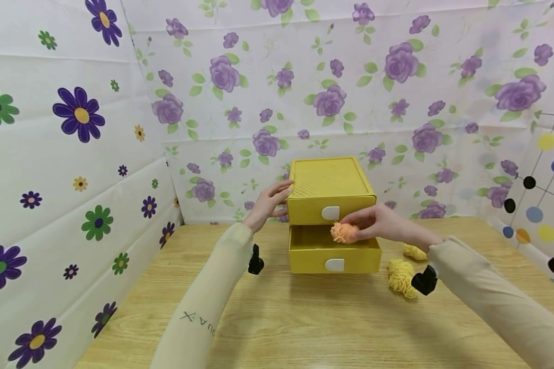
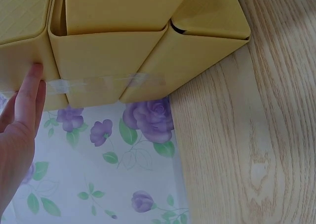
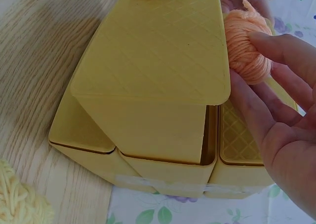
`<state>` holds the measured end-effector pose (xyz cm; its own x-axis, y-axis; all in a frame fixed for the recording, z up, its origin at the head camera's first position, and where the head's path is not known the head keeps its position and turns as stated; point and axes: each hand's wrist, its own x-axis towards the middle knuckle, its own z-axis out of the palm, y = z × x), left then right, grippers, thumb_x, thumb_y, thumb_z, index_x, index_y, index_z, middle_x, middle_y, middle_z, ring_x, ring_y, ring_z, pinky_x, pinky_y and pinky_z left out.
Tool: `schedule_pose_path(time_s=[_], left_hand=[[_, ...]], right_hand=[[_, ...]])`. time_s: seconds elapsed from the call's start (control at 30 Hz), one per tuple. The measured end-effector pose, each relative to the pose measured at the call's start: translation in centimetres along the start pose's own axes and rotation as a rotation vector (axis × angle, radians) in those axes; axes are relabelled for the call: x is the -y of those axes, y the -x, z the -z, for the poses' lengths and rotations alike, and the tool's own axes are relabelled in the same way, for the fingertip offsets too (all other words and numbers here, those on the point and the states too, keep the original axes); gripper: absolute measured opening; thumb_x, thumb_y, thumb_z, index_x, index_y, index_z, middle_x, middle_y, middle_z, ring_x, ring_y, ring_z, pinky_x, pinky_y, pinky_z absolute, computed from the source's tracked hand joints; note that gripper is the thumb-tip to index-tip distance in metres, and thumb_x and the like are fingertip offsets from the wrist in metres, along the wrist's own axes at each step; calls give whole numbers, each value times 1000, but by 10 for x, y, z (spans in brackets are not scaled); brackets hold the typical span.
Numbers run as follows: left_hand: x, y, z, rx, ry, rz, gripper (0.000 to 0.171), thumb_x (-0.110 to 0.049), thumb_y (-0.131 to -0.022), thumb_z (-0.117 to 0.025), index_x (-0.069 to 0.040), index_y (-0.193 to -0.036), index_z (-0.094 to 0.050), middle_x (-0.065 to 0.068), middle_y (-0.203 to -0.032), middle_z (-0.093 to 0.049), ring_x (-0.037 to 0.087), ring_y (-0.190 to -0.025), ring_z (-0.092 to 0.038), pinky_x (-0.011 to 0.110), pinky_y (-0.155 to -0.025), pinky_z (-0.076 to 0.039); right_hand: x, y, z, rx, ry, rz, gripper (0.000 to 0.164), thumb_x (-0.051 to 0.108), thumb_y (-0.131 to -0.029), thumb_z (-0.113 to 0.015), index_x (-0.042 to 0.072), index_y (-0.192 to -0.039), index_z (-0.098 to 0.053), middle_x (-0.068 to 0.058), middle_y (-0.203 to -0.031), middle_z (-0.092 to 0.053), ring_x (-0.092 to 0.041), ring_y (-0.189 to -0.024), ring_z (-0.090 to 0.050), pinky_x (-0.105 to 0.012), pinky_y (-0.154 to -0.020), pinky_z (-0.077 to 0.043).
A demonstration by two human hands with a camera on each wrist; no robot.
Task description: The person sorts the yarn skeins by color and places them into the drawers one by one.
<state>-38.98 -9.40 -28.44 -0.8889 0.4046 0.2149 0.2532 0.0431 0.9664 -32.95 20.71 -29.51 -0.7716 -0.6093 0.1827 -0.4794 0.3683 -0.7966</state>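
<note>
A yellow two-drawer box (image 1: 330, 177) stands on the table with its lower drawer (image 1: 311, 262) pulled out and its upper drawer (image 1: 307, 210) closed. Each drawer front has a white tab handle. My right hand (image 1: 390, 224) pinches a small ball of orange yarn (image 1: 343, 232) between thumb and fingers, just above the opening of the lower drawer. In the right wrist view, the thumb lies across the wound orange strands. With fingers extended, my left hand (image 1: 265, 205) rests against the box's left side; its fingertips touch the yellow wall in the left wrist view.
Two yellow yarn pieces lie right of the box: a larger skein (image 1: 400, 279) in front and a smaller one (image 1: 415, 251) behind, partly hidden by the right arm. Flowered sheets (image 1: 240, 128) hang behind and beside the wooden table (image 1: 295, 328). Clear tape runs along the box's side.
</note>
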Motion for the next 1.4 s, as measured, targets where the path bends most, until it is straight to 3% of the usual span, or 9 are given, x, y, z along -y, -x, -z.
schedule_pose_path(time_s=[0.47,0.67,0.93,1.23,1.4], left_hand=[[-3,2,-2,5,3,-5,45,-23,-96,-48,-9,-138,-39,14,-129,-40,32,-106,-43,50,-85,-41],[-3,3,-2,8,14,0,46,-23,-96,-48,-9,-138,-38,15,-129,-39,33,-106,-43,53,-87,-39],[-3,3,-1,8,7,-3,45,-23,-96,-47,-10,-138,-38,13,-133,-37,32,-106,-43,51,-86,-40],[-4,4,-1,24,11,-4,45,-22,-97,-46,-10,-139,-38,12,-138,-33,34,-107,-43,49,-86,-41],[-5,4,-2,18,24,1,46,-22,-96,-46,-9,-139,-37,12,-138,-33,37,-108,-41,52,-87,-38]], right_hand=[[1,-1,-2,26,-140,32,50,6,-79,-70,-13,-121,-50,-30,-117,-49,-40,-102,-52,-34,-79,-47],[2,0,-2,11,-142,39,46,7,-80,-69,-12,-119,-52,-29,-115,-52,-36,-100,-54,-35,-79,-48],[8,4,-8,-70,-181,9,37,7,-81,-69,-15,-109,-57,-21,-94,-63,-41,-84,-59,-41,-69,-50],[11,16,-20,-93,-213,-60,35,13,-84,-66,-13,-106,-59,-26,-96,-61,-33,-85,-61,-40,-71,-50],[9,22,-28,-112,-156,-40,26,12,-85,-66,-9,-100,-65,-19,-89,-65,-31,-81,-63,-39,-68,-51]])
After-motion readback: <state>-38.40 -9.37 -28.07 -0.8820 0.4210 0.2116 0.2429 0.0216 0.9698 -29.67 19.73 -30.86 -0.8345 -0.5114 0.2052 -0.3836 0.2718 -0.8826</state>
